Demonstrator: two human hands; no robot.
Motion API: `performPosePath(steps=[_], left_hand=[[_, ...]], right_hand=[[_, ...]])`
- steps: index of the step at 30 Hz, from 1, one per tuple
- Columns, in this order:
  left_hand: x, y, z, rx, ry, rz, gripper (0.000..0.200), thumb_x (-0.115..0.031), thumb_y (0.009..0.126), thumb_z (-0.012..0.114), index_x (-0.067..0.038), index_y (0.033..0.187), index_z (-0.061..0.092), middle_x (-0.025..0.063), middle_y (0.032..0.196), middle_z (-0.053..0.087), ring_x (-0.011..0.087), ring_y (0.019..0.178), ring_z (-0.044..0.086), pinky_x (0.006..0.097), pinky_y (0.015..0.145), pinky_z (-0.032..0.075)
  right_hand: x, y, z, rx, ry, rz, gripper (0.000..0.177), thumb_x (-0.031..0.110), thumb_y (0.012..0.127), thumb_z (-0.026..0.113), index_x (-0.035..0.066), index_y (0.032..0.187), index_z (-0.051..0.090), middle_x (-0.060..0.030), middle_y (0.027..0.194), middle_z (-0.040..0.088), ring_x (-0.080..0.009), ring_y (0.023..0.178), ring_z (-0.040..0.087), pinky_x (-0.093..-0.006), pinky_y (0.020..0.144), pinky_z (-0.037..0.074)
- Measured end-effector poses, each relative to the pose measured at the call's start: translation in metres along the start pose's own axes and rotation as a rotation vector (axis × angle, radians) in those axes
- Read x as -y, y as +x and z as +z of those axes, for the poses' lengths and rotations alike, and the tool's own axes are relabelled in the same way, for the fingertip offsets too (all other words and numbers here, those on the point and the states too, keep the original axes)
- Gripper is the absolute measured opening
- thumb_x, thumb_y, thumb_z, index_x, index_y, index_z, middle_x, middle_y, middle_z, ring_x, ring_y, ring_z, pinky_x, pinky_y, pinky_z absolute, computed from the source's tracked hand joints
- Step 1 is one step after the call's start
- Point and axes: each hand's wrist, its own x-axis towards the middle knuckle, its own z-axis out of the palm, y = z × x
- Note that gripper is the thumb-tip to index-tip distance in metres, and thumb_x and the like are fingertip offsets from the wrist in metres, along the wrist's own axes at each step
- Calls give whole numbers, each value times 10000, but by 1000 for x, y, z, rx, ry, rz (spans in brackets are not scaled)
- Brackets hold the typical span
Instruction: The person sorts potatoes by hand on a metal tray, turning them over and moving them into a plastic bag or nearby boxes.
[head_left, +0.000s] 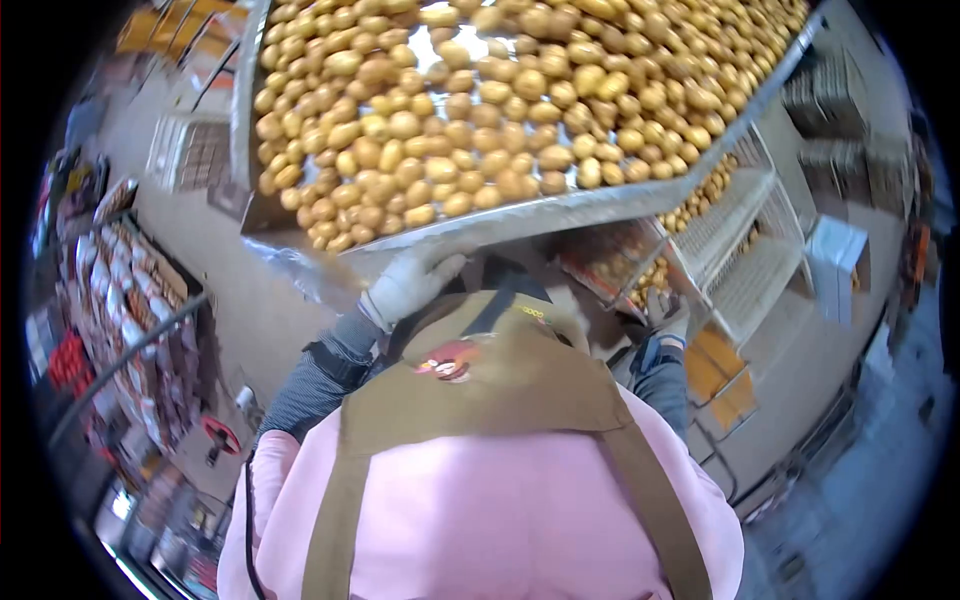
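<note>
Small, round, yellow-brown potatoes [450, 140] cover a wide metal tray [560, 208] in front of me. My left hand [412, 287], in a pale glove, is beside the tray's near edge with its fingers stretched out and holding nothing. Below the tray on the right, a crate [598, 283] sits tilted with more potatoes inside. My right hand [668, 318], also gloved, is at the crate's near right corner with its fingers bent over the rim. The apron hides part of the space between my hands.
White slatted crates [745, 235] stand right of the tray, some with potatoes. A pale blue box [836, 262] is farther right. On the left, filled sacks [135, 310] are stacked behind a metal rail [130, 360], and a white crate [190, 152] stands on the floor.
</note>
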Motion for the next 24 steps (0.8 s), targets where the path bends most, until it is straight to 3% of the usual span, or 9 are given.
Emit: performPosePath(steps=[2,6,8,12,16,18,19,22,24], left_hand=[[11,-20,-2,-172,-128,-147,321,-216,1023,556,-57,1288,644,165,1192,696,299,1139,650,376,992,494],[57,-46,7,-620,-663,-208,292,-108,1048,510,2,1300,605,125,1095,720,190,1064,674,324,925,536],[74,-54,8,-869,-876,-303,293,-93,1052,494,-8,1318,584,127,1177,686,193,1108,653,317,954,523],[101,-63,2,-1210,-948,-264,310,-97,1041,512,-5,1330,574,136,1283,635,195,1175,605,322,1007,477],[97,-64,-9,-1338,-625,-360,381,-120,1024,551,0,1385,531,146,1336,595,228,1246,556,324,1052,437],[132,-54,-16,-1365,-631,-364,457,-134,1024,558,15,1447,468,140,1402,550,216,1275,536,315,1076,431],[152,-49,-16,-1349,-968,-81,530,-158,1031,560,-30,1516,392,109,1438,506,189,1285,510,311,1074,426],[137,-47,-48,-1196,-1238,-82,563,-202,1037,566,-67,1543,360,79,1426,502,166,1281,495,303,1069,427],[172,-33,-50,-1163,-903,-172,599,-238,1033,578,-76,1556,335,130,1432,498,211,1297,494,315,1084,410]], right_hand=[[79,-46,101,-157,108,15,370,233,1013,575,-18,1285,573,-104,1344,554,-248,1115,620,-361,931,539],[116,-93,257,201,-185,-480,352,158,957,639,14,1278,617,-118,1305,585,-228,1119,609,-350,973,506],[145,-143,339,530,-736,-843,436,120,896,687,49,1319,604,-157,1308,599,-299,1186,592,-371,1036,471],[79,-122,427,658,-1529,-1492,576,366,929,620,207,1470,505,-157,1576,398,-375,1473,327,-605,1192,205],[92,-83,496,503,-1549,-1591,592,490,968,523,237,1500,471,-96,1618,349,-372,1486,292,-678,1158,157],[93,-95,516,385,-1438,-1710,633,452,938,591,156,1486,477,-179,1543,417,-373,1430,368,-644,1136,228],[96,-121,522,647,-1345,-1595,645,432,904,631,138,1462,492,-197,1511,433,-381,1398,398,-622,1123,266],[81,-210,526,1100,-1460,-1596,666,350,765,750,217,1386,547,-209,1427,475,-385,1238,521,-498,987,441],[41,-216,524,1369,-1350,-1583,599,438,774,761,253,1316,583,-138,1323,548,-322,1195,536,-473,941,439]])
